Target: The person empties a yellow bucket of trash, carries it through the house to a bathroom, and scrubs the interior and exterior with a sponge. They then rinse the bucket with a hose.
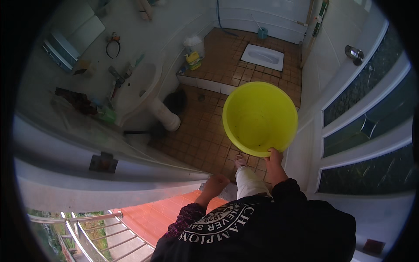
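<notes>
My right hand grips the near rim of a large yellow-green plastic basin, thumb over the edge. The basin is tilted towards me, and its inside shows only a few dark specks. It hangs over the brown tiled floor of a washroom. My left hand is low by the door frame, fingers curled, with nothing visible in it. Whether it touches the frame I cannot tell. One foot in a pink shoe is on the tiles beneath the basin.
A white pedestal washbasin stands left. Beyond a raised tiled step lies a squat toilet; a yellow pump bottle and a white bin stand on it. The glazed door is at right. Behind me, a metal railing borders red tiles.
</notes>
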A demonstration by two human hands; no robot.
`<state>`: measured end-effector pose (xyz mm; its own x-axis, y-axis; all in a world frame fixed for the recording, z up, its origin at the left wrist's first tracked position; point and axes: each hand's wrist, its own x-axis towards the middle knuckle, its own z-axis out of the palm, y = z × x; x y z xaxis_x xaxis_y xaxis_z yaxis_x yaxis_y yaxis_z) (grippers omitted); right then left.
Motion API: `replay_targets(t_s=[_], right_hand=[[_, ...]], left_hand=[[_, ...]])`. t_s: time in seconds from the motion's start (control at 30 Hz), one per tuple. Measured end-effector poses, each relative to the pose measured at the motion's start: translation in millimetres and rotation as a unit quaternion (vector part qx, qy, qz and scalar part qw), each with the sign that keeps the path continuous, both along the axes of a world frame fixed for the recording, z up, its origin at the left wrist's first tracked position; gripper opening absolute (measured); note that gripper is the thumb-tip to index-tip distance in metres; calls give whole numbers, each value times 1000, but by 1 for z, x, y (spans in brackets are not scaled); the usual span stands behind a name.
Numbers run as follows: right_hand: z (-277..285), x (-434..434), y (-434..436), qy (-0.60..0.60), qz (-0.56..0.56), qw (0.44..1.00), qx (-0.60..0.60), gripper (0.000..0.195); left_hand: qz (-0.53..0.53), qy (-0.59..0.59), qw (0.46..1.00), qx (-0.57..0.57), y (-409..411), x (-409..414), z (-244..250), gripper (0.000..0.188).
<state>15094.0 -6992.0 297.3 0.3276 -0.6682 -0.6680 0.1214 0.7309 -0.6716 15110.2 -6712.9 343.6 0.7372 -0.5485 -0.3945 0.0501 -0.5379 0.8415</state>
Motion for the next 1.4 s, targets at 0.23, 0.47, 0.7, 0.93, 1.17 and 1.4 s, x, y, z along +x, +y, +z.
replay_targets(t_s=[0.23, 0.47, 0.7, 0.93, 1.17, 1.4], right_hand=[[-24, 94, -49, 96, -3, 995, 22, 56], [-41, 178, -104, 85, 2, 996, 10, 48], [-24, 290, -133, 126, 53, 991, -9, 46], [-13, 415, -159, 179, 58, 981, -44, 47], [-28, 540, -196, 137, 89, 986, -15, 47], [-79, 712, -233, 78, 132, 987, 45, 43]], left_hand=[[-70, -104, 980, 152, -56, 194, -67, 26], [111, -78, 968, 210, -35, 308, -64, 25], [196, 38, 964, 177, -15, 371, -75, 22], [180, 109, 960, 186, -35, 477, -105, 22], [197, 141, 963, 120, -74, 586, -101, 20], [271, 205, 939, 62, -123, 687, -108, 18]])
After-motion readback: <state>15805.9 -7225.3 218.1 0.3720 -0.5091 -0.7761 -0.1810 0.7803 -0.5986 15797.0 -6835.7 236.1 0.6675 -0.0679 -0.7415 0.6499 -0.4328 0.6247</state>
